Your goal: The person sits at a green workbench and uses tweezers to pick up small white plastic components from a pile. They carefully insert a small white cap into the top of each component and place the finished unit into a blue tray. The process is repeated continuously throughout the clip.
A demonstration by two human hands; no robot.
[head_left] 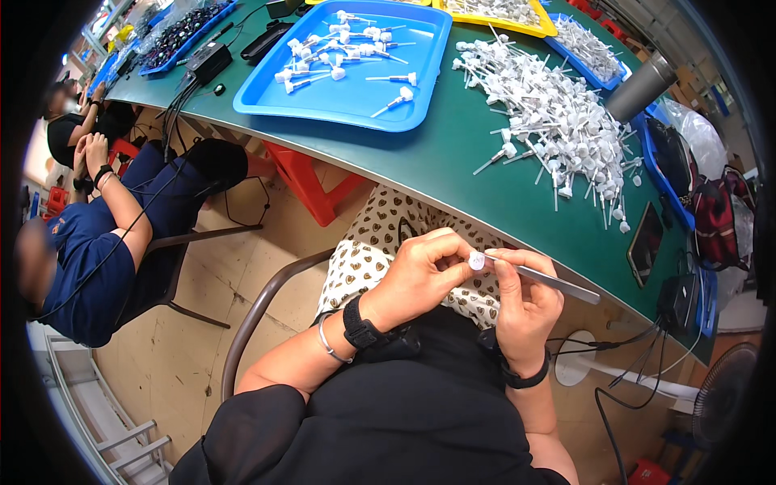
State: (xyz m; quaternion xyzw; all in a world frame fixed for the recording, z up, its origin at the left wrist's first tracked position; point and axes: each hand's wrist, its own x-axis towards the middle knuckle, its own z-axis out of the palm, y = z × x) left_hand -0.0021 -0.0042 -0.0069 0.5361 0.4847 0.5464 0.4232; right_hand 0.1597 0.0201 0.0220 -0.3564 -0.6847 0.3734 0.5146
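My left hand (424, 271) pinches a small white round-headed part (476, 260) between thumb and fingertips, above my lap. My right hand (524, 303) grips a flat, narrow metal tool (570, 287), perhaps tweezers, its broad end sticking out to the right. The tool's working end is hidden at the fingertips, close beside the white part. Ahead on the green table (388, 158) spreads a big heap of white-headed parts (558, 121) with thin stems. Several similar parts (392, 103) lie loose in a blue tray (267, 95) at the left.
A phone (645, 244) and a black box (677, 303) with cables lie near the table's right side, a grey cylinder (643, 87) behind them. Yellow (505, 24) and blue trays stand farther back. A seated co-worker (97, 242) is at the left; a red stool (311, 182) stands under the table.
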